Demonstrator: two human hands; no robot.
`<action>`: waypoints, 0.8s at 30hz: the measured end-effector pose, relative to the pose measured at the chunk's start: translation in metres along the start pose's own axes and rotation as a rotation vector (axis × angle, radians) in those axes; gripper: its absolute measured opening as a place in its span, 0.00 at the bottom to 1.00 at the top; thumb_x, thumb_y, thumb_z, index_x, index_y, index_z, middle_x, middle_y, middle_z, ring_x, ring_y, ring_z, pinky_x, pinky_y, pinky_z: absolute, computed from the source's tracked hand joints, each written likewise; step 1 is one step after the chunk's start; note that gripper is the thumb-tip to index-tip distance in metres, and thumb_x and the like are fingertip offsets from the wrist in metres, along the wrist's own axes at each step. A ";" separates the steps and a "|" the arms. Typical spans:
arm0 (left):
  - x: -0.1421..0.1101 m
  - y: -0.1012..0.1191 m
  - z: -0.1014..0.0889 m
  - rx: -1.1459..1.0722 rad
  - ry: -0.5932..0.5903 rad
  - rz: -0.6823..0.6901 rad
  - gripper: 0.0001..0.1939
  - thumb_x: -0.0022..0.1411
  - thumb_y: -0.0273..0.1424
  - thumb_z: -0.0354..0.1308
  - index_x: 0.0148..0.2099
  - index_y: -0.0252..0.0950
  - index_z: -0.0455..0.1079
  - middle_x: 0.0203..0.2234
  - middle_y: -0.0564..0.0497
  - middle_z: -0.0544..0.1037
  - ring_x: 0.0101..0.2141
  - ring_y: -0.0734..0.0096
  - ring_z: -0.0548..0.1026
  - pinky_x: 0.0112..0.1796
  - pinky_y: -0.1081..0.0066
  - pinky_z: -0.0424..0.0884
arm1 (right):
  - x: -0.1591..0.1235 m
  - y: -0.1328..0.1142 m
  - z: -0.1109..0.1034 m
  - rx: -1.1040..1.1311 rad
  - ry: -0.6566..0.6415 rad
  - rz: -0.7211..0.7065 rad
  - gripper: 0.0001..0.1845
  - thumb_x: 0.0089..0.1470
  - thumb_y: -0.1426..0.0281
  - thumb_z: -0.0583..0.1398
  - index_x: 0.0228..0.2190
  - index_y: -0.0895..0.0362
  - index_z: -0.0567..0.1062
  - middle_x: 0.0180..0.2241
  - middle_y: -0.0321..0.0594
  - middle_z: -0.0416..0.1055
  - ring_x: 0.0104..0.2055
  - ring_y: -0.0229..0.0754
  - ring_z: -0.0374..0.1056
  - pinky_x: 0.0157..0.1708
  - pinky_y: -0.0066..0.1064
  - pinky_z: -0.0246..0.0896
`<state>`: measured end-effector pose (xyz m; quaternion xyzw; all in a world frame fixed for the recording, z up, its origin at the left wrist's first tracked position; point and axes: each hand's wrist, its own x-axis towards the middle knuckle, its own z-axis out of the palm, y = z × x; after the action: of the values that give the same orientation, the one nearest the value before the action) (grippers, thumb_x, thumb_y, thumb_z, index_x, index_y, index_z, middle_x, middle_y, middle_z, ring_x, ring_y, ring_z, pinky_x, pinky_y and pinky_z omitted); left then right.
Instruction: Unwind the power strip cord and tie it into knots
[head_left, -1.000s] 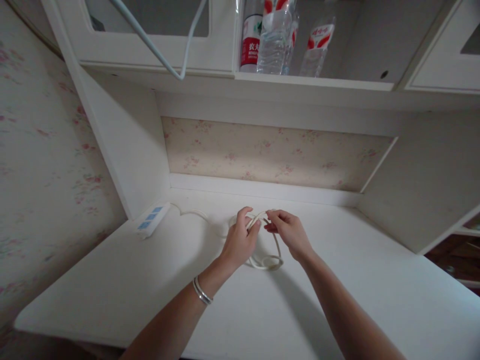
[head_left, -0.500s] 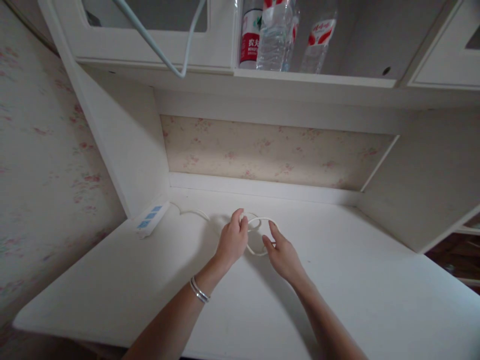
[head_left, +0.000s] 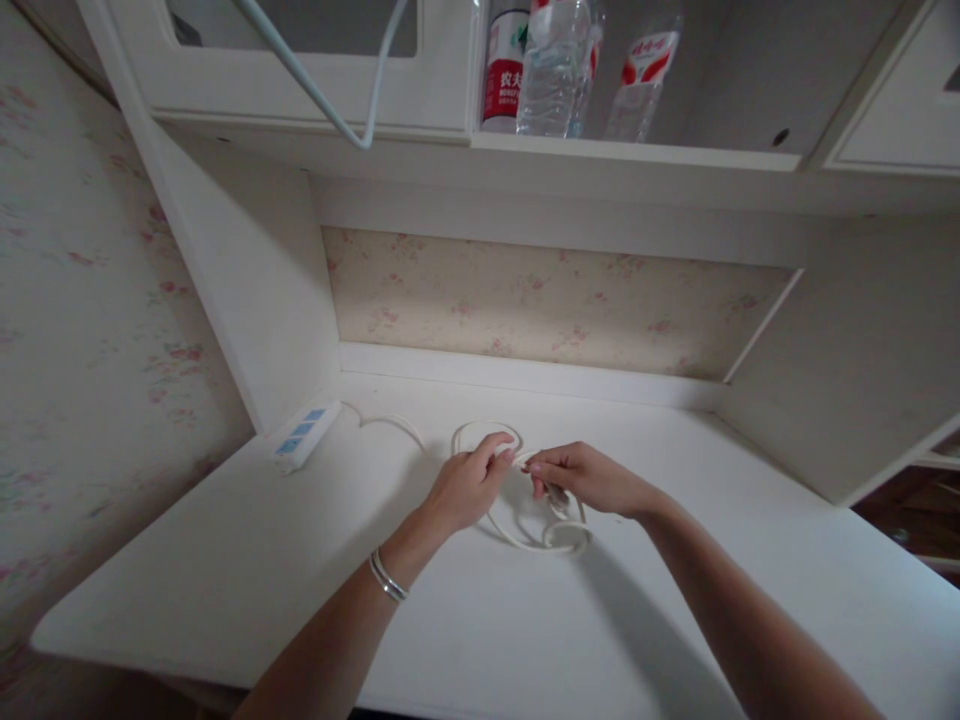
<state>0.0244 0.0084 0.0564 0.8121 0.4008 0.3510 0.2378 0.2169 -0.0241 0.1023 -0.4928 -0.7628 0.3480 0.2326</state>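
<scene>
A white power cord (head_left: pixel 517 542) lies in loose loops on the white desk between my hands. My left hand (head_left: pixel 471 482), with silver bangles on its wrist, is closed on part of the cord, thumb and forefinger close together. Just to the right, my right hand (head_left: pixel 581 475) pinches the cord near its end. A pale plug-like piece (head_left: pixel 556 500) hangs below those fingers, partly hidden by them. From the loops the cord runs left to a white power strip (head_left: pixel 306 437) with blue socket panels.
The white desk (head_left: pixel 450 630) has a back ledge and side panels. Above it, an open shelf (head_left: pixel 637 150) holds several plastic bottles (head_left: pixel 555 75). A pale blue bent tube (head_left: pixel 322 105) hangs at upper left, before a cabinet door. Floral wallpaper (head_left: pixel 172 330) covers the left wall.
My right hand has turned and its forearm swung out to the right, bringing a plug-like piece into view. The cord's loops have spread lower and to the right. My left hand shifted slightly.
</scene>
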 end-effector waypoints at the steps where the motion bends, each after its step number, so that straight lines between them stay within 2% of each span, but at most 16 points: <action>1: 0.000 0.000 -0.001 0.047 0.012 0.002 0.20 0.66 0.43 0.38 0.50 0.42 0.65 0.24 0.56 0.74 0.26 0.72 0.70 0.29 0.74 0.59 | -0.004 -0.002 -0.005 0.056 -0.020 0.041 0.24 0.55 0.53 0.52 0.24 0.59 0.75 0.21 0.36 0.71 0.22 0.35 0.63 0.25 0.26 0.56; 4: 0.002 -0.006 -0.006 0.191 0.040 0.065 0.24 0.66 0.44 0.36 0.35 0.40 0.70 0.24 0.53 0.74 0.27 0.71 0.70 0.30 0.73 0.58 | -0.018 0.002 -0.020 0.203 -0.021 0.158 0.23 0.51 0.52 0.55 0.24 0.60 0.74 0.18 0.35 0.67 0.20 0.34 0.60 0.21 0.25 0.53; 6: 0.005 -0.016 -0.012 0.286 0.062 0.072 0.27 0.66 0.46 0.36 0.27 0.38 0.68 0.23 0.51 0.73 0.27 0.70 0.70 0.30 0.73 0.57 | -0.031 0.012 -0.032 0.232 -0.018 0.211 0.23 0.48 0.51 0.58 0.26 0.60 0.74 0.18 0.35 0.67 0.20 0.34 0.60 0.21 0.25 0.53; 11: 0.014 -0.050 -0.028 0.425 0.071 -0.057 0.29 0.63 0.51 0.38 0.23 0.37 0.67 0.20 0.50 0.72 0.24 0.70 0.68 0.27 0.72 0.53 | -0.078 0.057 -0.072 0.090 0.020 0.344 0.23 0.49 0.51 0.57 0.24 0.60 0.72 0.20 0.36 0.66 0.19 0.32 0.58 0.18 0.24 0.50; 14: 0.017 -0.058 -0.029 0.418 0.066 -0.090 0.30 0.63 0.51 0.37 0.22 0.37 0.66 0.19 0.50 0.71 0.24 0.70 0.67 0.27 0.72 0.52 | -0.105 0.077 -0.084 0.075 0.049 0.394 0.23 0.49 0.51 0.56 0.22 0.59 0.71 0.20 0.37 0.66 0.19 0.33 0.59 0.18 0.24 0.51; 16: 0.017 -0.058 -0.026 0.375 0.054 -0.062 0.28 0.62 0.51 0.39 0.22 0.37 0.65 0.20 0.51 0.71 0.24 0.71 0.67 0.27 0.72 0.52 | -0.119 0.081 -0.083 0.137 0.043 0.424 0.22 0.49 0.51 0.57 0.28 0.58 0.73 0.22 0.37 0.67 0.21 0.35 0.62 0.20 0.26 0.57; 19: 0.017 -0.061 -0.025 0.220 -0.004 -0.060 0.25 0.60 0.51 0.44 0.24 0.37 0.64 0.20 0.54 0.69 0.23 0.72 0.65 0.26 0.73 0.52 | -0.134 0.073 -0.075 0.269 -0.002 0.428 0.25 0.49 0.51 0.57 0.43 0.55 0.71 0.24 0.37 0.68 0.24 0.38 0.67 0.30 0.32 0.64; 21: 0.018 -0.065 -0.026 0.117 -0.036 -0.082 0.22 0.59 0.50 0.46 0.26 0.37 0.62 0.18 0.56 0.66 0.22 0.74 0.63 0.24 0.74 0.52 | -0.139 0.061 -0.067 0.335 -0.089 0.391 0.25 0.51 0.52 0.55 0.43 0.56 0.72 0.24 0.38 0.70 0.25 0.40 0.69 0.35 0.35 0.64; 24: 0.022 -0.069 -0.027 0.038 0.025 -0.120 0.20 0.60 0.47 0.44 0.27 0.37 0.60 0.18 0.58 0.63 0.22 0.74 0.61 0.25 0.74 0.54 | -0.135 0.038 -0.053 0.376 -0.241 0.286 0.21 0.51 0.55 0.58 0.41 0.57 0.74 0.32 0.45 0.74 0.36 0.44 0.71 0.40 0.35 0.62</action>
<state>-0.0202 0.0679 0.0362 0.7866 0.4582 0.3387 0.2380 0.3312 -0.1209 0.1065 -0.4987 -0.6296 0.5691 0.1762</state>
